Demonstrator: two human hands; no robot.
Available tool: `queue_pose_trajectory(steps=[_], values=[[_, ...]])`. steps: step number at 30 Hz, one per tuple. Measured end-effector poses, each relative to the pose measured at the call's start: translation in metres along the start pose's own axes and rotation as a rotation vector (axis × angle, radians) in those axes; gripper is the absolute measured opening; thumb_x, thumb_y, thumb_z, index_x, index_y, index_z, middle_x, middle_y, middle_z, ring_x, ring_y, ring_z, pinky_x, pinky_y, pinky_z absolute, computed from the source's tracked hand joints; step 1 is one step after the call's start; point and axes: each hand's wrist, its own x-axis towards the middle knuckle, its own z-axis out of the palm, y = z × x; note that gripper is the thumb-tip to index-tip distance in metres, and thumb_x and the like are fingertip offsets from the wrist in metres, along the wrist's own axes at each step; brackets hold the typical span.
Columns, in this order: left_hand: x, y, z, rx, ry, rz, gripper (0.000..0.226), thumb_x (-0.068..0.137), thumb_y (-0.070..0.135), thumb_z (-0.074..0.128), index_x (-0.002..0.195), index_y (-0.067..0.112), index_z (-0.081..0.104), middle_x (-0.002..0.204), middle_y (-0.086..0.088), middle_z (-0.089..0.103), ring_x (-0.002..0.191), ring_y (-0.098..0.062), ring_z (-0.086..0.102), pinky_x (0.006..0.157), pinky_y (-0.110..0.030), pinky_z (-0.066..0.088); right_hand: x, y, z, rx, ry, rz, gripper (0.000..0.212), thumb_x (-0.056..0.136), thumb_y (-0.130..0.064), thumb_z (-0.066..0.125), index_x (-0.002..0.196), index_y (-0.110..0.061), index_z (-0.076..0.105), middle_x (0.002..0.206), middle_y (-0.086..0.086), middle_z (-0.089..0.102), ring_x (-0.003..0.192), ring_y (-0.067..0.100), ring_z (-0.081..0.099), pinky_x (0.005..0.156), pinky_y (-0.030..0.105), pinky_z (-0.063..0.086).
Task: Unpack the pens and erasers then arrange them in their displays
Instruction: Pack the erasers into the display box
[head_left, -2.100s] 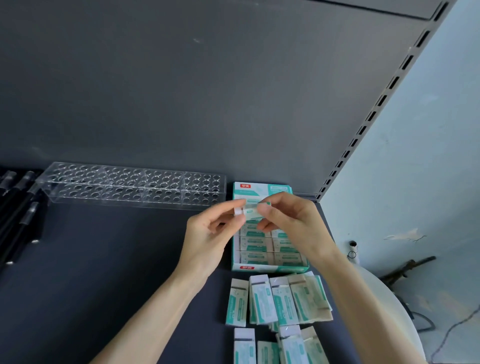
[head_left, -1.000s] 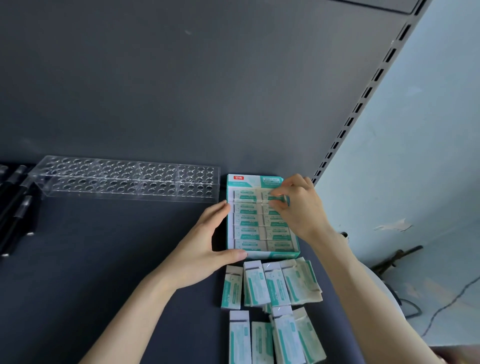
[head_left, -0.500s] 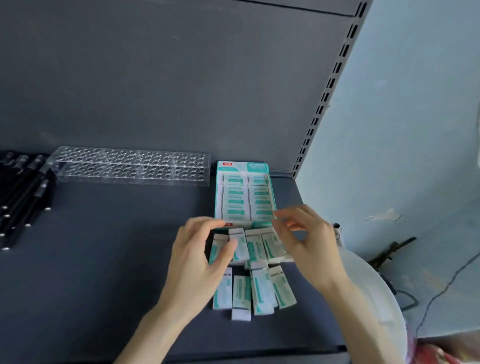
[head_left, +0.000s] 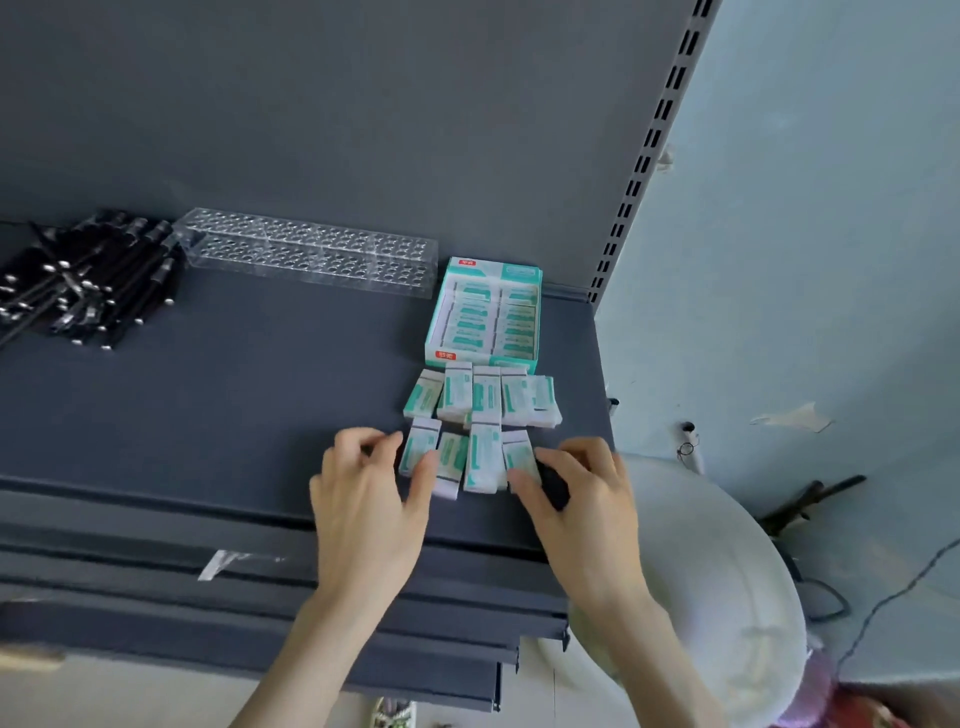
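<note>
A teal-and-white eraser display box (head_left: 500, 270) stands on the grey shelf, filled with two columns of wrapped erasers. In front of it lie several loose wrapped erasers in two rows, a far row (head_left: 485, 397) and a near row (head_left: 483, 460). My left hand (head_left: 366, 501) sits at the left end of the near row, its thumb touching an eraser. My right hand (head_left: 584, 499) is at the right end, thumb against the outermost eraser. Both hands have loosely bent fingers and grip nothing.
A clear acrylic pen rack (head_left: 311, 252) with many holes stands at the back, left of the box. A pile of black pens (head_left: 78, 283) lies at the far left. The shelf's front edge (head_left: 208, 525) runs just below my hands. A white round object (head_left: 727, 571) is at the right.
My right hand put an eraser into the box and let go. Both hands then drew back from the box to the near row of loose erasers. The view has tilted down.
</note>
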Motion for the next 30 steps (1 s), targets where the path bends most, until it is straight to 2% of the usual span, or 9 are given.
queue_pose_trajectory(steps=[4, 9, 13, 15, 17, 19, 22, 26, 30], values=[[0.001, -0.001, -0.004, -0.076, 0.033, -0.010, 0.022, 0.088, 0.025, 0.064, 0.105, 0.012, 0.070, 0.105, -0.004, 0.055, 0.094, -0.028, 0.054, 0.082, -0.036, 0.034, -0.007, -0.001, -0.002, 0.107, 0.031, 0.073, 0.010, 0.084, -0.024, 0.067, 0.085, -0.014, 0.070, 0.092, -0.003, 0.053, 0.089, 0.022, 0.049, 0.083, 0.035, 0.044], [-0.007, -0.002, -0.009, -0.200, 0.086, 0.020, 0.014, 0.086, 0.010, 0.064, 0.099, 0.013, 0.066, 0.090, 0.000, 0.063, 0.082, -0.026, 0.056, 0.077, -0.037, 0.043, -0.009, 0.001, -0.006, 0.215, 0.041, 0.146, 0.007, 0.083, -0.017, 0.065, 0.090, -0.019, 0.065, 0.087, -0.006, 0.062, 0.084, 0.018, 0.055, 0.078, 0.034, 0.047], [-0.011, -0.005, -0.014, -0.346, 0.085, -0.070, 0.030, 0.090, 0.009, 0.060, 0.120, 0.010, 0.057, 0.098, 0.000, 0.064, 0.081, -0.020, 0.058, 0.075, -0.026, 0.041, -0.009, 0.004, -0.015, 0.431, 0.068, 0.211, 0.022, 0.081, -0.010, 0.068, 0.087, -0.031, 0.062, 0.075, -0.021, 0.065, 0.068, 0.002, 0.055, 0.063, 0.010, 0.043], [-0.011, -0.004, -0.017, -0.466, 0.044, -0.093, 0.033, 0.093, 0.011, 0.055, 0.126, 0.012, 0.054, 0.106, 0.000, 0.061, 0.084, -0.016, 0.060, 0.073, -0.016, 0.041, -0.006, 0.004, -0.019, 0.544, 0.064, 0.219, 0.020, 0.080, -0.012, 0.070, 0.090, -0.029, 0.066, 0.077, -0.020, 0.067, 0.067, 0.002, 0.055, 0.063, 0.007, 0.043], [-0.009, 0.002, -0.023, -0.636, -0.024, -0.094, 0.021, 0.095, 0.010, 0.051, 0.113, 0.020, 0.059, 0.106, 0.002, 0.065, 0.083, -0.008, 0.066, 0.072, -0.011, 0.048, 0.000, -0.001, -0.023, 0.647, 0.039, 0.189, 0.015, 0.082, -0.012, 0.069, 0.089, -0.025, 0.069, 0.080, -0.016, 0.070, 0.071, 0.005, 0.060, 0.064, 0.008, 0.044], [-0.002, 0.010, -0.031, -0.816, -0.099, -0.099, 0.014, 0.096, 0.010, 0.050, 0.101, 0.021, 0.059, 0.091, 0.006, 0.070, 0.079, -0.006, 0.069, 0.074, -0.018, 0.055, 0.010, -0.009, -0.028, 0.745, 0.003, 0.149, 0.011, 0.084, -0.009, 0.067, 0.088, -0.020, 0.069, 0.081, -0.012, 0.071, 0.072, 0.005, 0.063, 0.063, 0.008, 0.044], [0.015, 0.022, -0.037, -1.048, -0.175, -0.130, 0.007, 0.097, 0.011, 0.050, 0.102, 0.011, 0.054, 0.083, 0.008, 0.072, 0.074, -0.012, 0.071, 0.071, -0.022, 0.057, 0.028, -0.024, -0.030, 0.847, -0.084, 0.080, 0.010, 0.086, -0.003, 0.062, 0.089, -0.012, 0.066, 0.088, -0.007, 0.073, 0.081, 0.009, 0.067, 0.067, 0.013, 0.049], [0.044, 0.029, -0.033, -1.176, -0.316, -0.207, 0.007, 0.095, 0.008, 0.047, 0.100, 0.007, 0.052, 0.069, -0.002, 0.066, 0.055, -0.014, 0.051, 0.057, -0.026, 0.047, 0.053, -0.041, -0.018, 0.843, -0.141, 0.038, 0.015, 0.086, 0.001, 0.061, 0.086, -0.014, 0.064, 0.092, -0.005, 0.071, 0.077, 0.018, 0.068, 0.064, 0.024, 0.055], [0.085, 0.023, -0.027, -1.155, -0.496, -0.124, 0.016, 0.088, 0.029, 0.063, 0.076, 0.018, 0.065, 0.062, 0.002, 0.047, 0.052, -0.011, 0.035, 0.050, -0.023, 0.031, 0.079, -0.055, 0.001, 0.721, -0.083, -0.045, 0.025, 0.081, 0.002, 0.068, 0.082, -0.023, 0.067, 0.088, -0.008, 0.067, 0.068, 0.005, 0.062, 0.062, 0.014, 0.048]])
